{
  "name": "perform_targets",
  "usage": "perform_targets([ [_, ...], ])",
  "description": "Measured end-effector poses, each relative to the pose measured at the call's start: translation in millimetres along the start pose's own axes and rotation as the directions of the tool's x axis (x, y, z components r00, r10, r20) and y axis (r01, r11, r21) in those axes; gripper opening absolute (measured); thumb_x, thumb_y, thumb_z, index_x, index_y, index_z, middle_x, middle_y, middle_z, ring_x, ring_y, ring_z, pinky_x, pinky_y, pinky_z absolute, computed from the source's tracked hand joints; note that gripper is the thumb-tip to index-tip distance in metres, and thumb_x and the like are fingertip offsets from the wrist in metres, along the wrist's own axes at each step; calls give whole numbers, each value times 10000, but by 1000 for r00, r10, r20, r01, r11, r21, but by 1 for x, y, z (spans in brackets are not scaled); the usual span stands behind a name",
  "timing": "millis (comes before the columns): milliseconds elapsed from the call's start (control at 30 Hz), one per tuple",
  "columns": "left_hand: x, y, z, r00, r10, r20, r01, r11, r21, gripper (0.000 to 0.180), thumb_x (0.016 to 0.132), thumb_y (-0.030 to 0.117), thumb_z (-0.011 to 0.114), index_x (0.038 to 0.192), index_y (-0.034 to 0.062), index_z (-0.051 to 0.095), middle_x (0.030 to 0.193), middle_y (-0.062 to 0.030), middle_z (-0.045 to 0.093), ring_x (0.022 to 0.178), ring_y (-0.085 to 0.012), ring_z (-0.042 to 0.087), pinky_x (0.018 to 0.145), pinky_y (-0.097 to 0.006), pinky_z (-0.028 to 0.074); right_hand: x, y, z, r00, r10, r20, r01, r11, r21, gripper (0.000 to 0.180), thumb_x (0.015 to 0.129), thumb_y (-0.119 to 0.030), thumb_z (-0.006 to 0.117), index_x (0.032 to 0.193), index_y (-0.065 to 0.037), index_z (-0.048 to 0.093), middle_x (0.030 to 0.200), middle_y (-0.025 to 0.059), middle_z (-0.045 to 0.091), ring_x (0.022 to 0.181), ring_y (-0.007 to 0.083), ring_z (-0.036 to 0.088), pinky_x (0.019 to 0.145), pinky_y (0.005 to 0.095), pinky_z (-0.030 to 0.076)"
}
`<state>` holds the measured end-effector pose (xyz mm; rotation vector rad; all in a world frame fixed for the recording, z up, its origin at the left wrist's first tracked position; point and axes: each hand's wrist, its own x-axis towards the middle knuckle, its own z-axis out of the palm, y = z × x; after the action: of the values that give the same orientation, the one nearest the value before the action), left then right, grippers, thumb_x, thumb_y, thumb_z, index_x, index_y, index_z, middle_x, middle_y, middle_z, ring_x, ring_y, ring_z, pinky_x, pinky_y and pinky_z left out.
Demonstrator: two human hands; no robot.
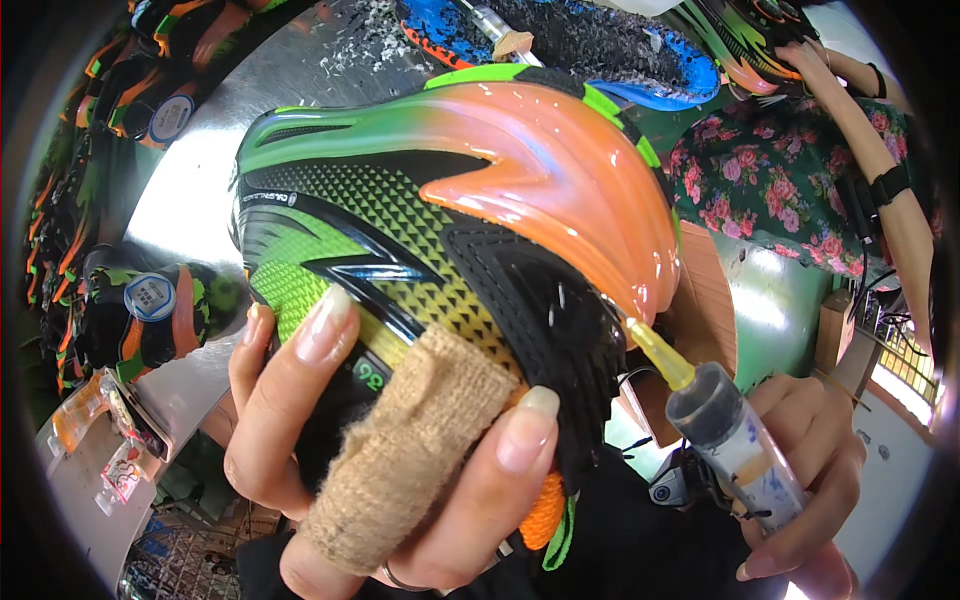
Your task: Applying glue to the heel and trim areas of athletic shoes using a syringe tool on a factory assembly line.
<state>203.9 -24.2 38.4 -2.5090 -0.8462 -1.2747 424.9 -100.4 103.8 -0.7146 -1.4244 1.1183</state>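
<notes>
Close before the camera, the left hand (400, 440) grasps an upturned shoe (450, 230); the right hand (800, 480) clenches a glue syringe (735, 440), nozzle touching the sole's heel edge; gluing apparently underway, unfinished.

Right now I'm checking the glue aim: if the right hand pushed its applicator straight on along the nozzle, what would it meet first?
The right hand aims the applicator up-left; its yellow nozzle would first meet the shoe sole at its orange edge, seemingly already touching.

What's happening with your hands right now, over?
Left hand grips upturned shoe. Right hand holds glue syringe, yellow tip at orange sole edge. Nothing in the way.
</notes>
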Motion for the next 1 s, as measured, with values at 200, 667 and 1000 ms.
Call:
perform_targets([
  [200,5,-7,-33,973,4,232,10,998,-62,488,829,175,718,1159,2,404,1037,-193,469,915,-422,627,786,-518,568,-2,-4,1,990,121,71,-119,992,-36,68,857,-196,700,795,-186,728,491,-55,470,447,56,431,396,219,263],
  [667,-9,-9,35,884,98,-458,-108,994,3,392,847,285,686,1025,-10,497,928,-161,460,831,-414,639,705,-503,578,23,-36,-12,851,520,70,-372,691,-619,327,816,-401,696,909,-89,665,1069,180,671,842,275,603,748,358,432],
  [1000,-5,-8,-5,992,105,76,-105,994,2,225,920,222,560,1009,23,504,939,-141,458,843,-413,633,700,-499,589,60,-12,10,846,406,346,144,450,-882,886,615,-664,693,1260,-174,333,1191,178,641,1167,408,518,1070,540,241],
])
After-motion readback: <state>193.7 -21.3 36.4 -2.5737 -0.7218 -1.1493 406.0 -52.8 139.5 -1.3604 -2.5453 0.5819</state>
